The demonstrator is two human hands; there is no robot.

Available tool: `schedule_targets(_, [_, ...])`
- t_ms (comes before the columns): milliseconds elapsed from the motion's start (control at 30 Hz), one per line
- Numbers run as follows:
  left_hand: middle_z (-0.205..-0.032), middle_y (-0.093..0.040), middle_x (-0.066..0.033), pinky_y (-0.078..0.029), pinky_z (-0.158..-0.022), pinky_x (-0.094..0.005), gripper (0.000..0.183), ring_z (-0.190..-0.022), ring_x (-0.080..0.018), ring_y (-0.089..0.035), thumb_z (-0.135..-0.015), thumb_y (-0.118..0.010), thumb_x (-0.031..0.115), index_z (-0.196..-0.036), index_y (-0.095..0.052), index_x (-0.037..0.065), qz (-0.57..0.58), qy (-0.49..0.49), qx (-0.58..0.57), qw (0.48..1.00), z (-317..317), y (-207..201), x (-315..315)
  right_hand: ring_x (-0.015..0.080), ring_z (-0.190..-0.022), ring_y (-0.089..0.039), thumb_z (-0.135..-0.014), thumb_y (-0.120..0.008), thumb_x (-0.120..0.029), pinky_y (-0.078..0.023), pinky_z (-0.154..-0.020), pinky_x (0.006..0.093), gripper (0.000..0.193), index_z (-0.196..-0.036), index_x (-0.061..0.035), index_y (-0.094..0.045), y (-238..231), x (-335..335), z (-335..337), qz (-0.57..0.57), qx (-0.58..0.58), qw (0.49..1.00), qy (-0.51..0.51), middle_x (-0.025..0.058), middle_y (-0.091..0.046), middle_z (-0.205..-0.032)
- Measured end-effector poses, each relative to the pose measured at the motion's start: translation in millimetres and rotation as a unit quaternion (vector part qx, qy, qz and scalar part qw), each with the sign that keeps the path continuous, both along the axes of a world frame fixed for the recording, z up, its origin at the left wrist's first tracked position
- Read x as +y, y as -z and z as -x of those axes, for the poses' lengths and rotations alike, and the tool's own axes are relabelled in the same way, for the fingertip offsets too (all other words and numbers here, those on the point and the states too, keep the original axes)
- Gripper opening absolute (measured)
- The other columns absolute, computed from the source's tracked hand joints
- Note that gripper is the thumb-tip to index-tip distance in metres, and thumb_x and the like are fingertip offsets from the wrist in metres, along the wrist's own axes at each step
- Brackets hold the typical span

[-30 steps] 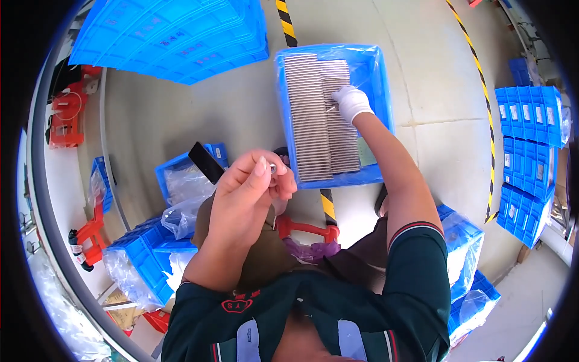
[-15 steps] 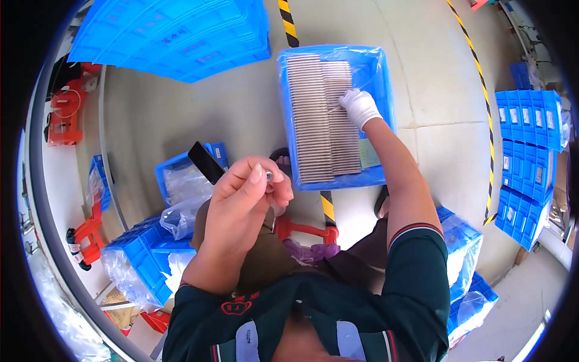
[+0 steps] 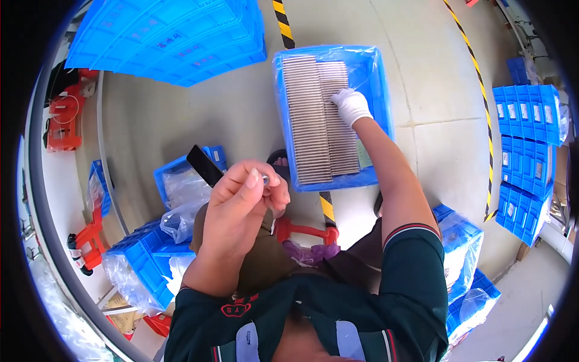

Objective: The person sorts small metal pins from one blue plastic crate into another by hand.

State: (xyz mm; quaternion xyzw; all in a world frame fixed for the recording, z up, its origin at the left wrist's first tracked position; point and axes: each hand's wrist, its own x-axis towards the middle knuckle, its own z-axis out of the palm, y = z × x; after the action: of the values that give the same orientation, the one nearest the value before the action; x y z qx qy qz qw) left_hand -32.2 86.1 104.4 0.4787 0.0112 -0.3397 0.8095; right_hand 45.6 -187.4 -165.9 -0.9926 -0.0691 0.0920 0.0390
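Note:
My bare left hand (image 3: pixel 238 196) is raised over my lap, its thumb and fingers pinching a small round metal part (image 3: pixel 265 180) with one end showing. In front of me stands a blue bin (image 3: pixel 387 99) lined with clear plastic. Thin silvery metal pieces (image 3: pixel 307 120) fill much of it, packed in two long rows side by side. My right hand (image 3: pixel 353 107), in a white glove, rests on the right-hand row with its fingers curled down. What those fingertips grip, if anything, is hidden. A pale green slip (image 3: pixel 364 154) lies in the bin near my right forearm.
Tall blue crates (image 3: pixel 169 42) are stacked at the upper left, more crates (image 3: pixel 525 154) at the far right. Plastic-lined bins (image 3: pixel 142 256) flank me. A dark phone-like slab (image 3: pixel 204 165) stands beyond my left hand. Between my legs is a red stool (image 3: pixel 307 230).
My right hand has shifted slightly left along the right-hand row, and its fingers look more curled. My left hand keeps its pinch on the metal part. The whole view has shifted slightly.

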Motion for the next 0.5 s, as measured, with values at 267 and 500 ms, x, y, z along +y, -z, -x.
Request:
schedule_targets(267, [-0.076,-0.056,-0.0081,-0.04,-0.066,-0.0254,0.019,-0.071,-0.0129,-0.05,-0.089,-0.044,0.02,-0.089,-0.053,0.004,0.02,0.01,0.001,1.0,0.0,-1.9,-7.4,0.0298,-0.088,-0.057,-0.084,-0.043,-0.023,-0.044,-0.077,0.0366,0.026,-0.098,-0.0093,-0.059,67.7,-72.3,3.8,-0.369,0.011,0.809,0.458,0.0114,-0.061,-0.094])
schedule_targets(500, [-0.078,-0.055,-0.0063,-0.039,-0.068,-0.0257,0.019,-0.072,-0.0131,-0.05,-0.088,-0.044,0.021,-0.088,-0.052,0.004,0.024,0.019,0.013,0.999,1.4,-1.4,-4.4,0.0236,-0.119,-0.033,-0.088,-0.031,-0.039,-0.026,-0.097,0.0441,0.049,-0.123,-0.0065,-0.04,37.0,-26.4,8.4,-0.626,0.234,0.565,0.484,0.008,-0.035,-0.132])
